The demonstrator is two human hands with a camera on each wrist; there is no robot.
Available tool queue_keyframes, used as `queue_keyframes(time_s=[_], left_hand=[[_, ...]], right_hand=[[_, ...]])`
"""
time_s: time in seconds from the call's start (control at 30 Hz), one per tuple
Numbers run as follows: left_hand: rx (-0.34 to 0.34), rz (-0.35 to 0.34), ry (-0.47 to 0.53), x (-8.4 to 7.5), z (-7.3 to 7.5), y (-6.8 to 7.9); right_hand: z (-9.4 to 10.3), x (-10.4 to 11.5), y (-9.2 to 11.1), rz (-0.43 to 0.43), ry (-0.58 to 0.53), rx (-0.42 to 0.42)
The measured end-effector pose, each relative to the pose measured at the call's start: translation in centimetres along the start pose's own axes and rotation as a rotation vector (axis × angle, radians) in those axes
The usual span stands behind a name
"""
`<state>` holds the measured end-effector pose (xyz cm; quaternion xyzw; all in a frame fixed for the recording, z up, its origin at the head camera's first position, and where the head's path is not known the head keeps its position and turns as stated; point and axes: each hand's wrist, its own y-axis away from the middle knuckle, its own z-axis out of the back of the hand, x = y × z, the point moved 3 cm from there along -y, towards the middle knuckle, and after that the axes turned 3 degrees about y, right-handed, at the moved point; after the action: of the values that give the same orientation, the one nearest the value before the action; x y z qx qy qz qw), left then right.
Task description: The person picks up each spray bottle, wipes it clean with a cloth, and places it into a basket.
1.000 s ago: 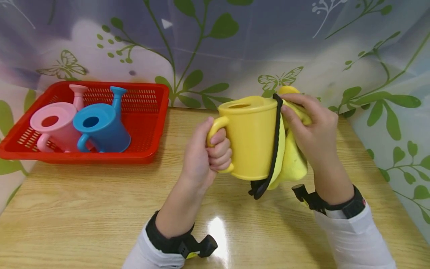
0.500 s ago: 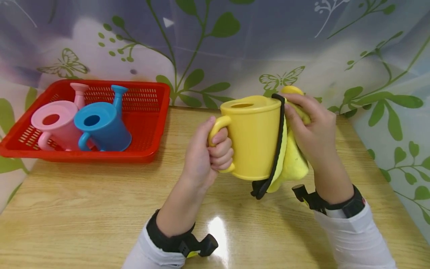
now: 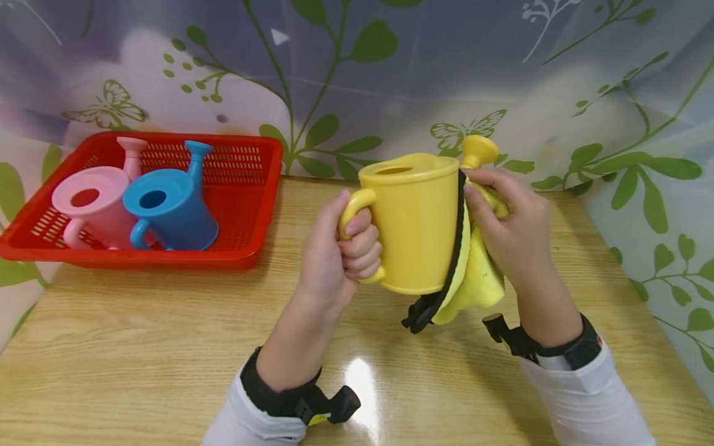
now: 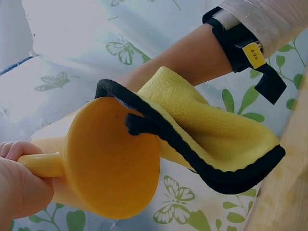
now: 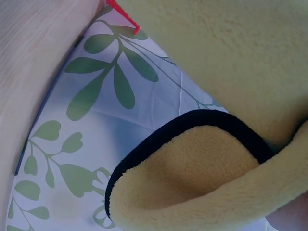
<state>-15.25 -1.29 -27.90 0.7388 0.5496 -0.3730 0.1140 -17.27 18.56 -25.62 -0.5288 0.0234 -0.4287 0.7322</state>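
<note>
A yellow watering can is held upright above the table, its spout to the right. My left hand grips its handle, fingers curled round the loop; the left wrist view shows the can's underside. Against the can's right side my right hand pinches a yellow cloth with black edging, just below the spout's flared head. The cloth's lower part hangs loose and folded. In the right wrist view the cloth fills much of the picture and hides most of the hand.
A red basket stands at the left of the wooden table. In it are a pink watering can and a blue watering can. Behind the table hangs a leaf-patterned sheet.
The yellow watering can has shifted slightly left and up with my left hand. My right hand and the cloth have slid a little down and left, baring more of the spout's head.
</note>
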Motion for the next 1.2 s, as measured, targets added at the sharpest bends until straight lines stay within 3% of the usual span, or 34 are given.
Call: queue_keyframes(time_s=[0.63,1.2], left_hand=[[-0.063,-0.057,0.006,-0.4,0.5,-0.1],[-0.133,-0.116,0.045,-1.0,1.0,0.0]], right_hand=[[-0.8,0.0,2.2,0.051,-0.152,-0.013],[-1.3,-0.4,4.9,0.081,-0.145,0.020]])
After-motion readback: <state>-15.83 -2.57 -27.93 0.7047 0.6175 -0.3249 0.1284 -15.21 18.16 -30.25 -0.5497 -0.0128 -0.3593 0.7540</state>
